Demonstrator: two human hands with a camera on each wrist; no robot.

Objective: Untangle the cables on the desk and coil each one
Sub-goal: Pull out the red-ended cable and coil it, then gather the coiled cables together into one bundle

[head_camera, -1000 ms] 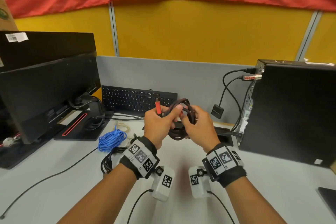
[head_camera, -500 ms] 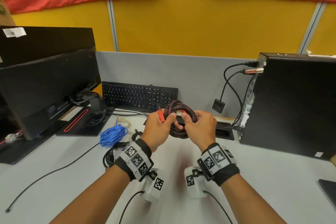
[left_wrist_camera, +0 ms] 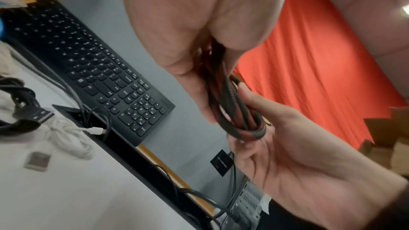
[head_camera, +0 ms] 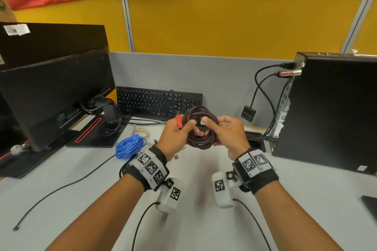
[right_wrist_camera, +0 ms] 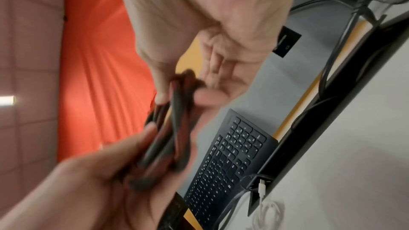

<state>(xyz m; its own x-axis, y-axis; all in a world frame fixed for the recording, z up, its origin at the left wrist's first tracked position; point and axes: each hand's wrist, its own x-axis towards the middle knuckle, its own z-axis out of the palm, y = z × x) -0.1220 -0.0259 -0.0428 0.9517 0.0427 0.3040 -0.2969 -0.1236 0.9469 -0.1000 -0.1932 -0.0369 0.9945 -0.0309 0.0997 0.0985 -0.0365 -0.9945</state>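
A braided red-and-black cable [head_camera: 201, 128] is wound into a coil and held above the desk in front of the keyboard. My left hand [head_camera: 177, 134] grips the coil's left side, thumb on top, with the cable's red plug [head_camera: 179, 121] sticking up beside the thumb. My right hand [head_camera: 226, 134] grips the right side and pinches a metal plug end [head_camera: 202, 122] against the coil. The left wrist view shows the loops [left_wrist_camera: 239, 111] running between both palms. A coiled blue cable [head_camera: 130, 146], a black cable bundle [head_camera: 124, 169] and a white cable [left_wrist_camera: 66, 134] lie on the desk at the left.
A black keyboard [head_camera: 159, 103] leans at the back against the grey partition. Monitors [head_camera: 55, 96] stand on the left and a black computer tower [head_camera: 330, 110] with plugged cables on the right. A thin black cable [head_camera: 61, 187] trails across the desk's left front.
Both hands have kept hold of the coil and shifted it slightly lower and nearer. The right hand's fingers have worked round the coil's right side.
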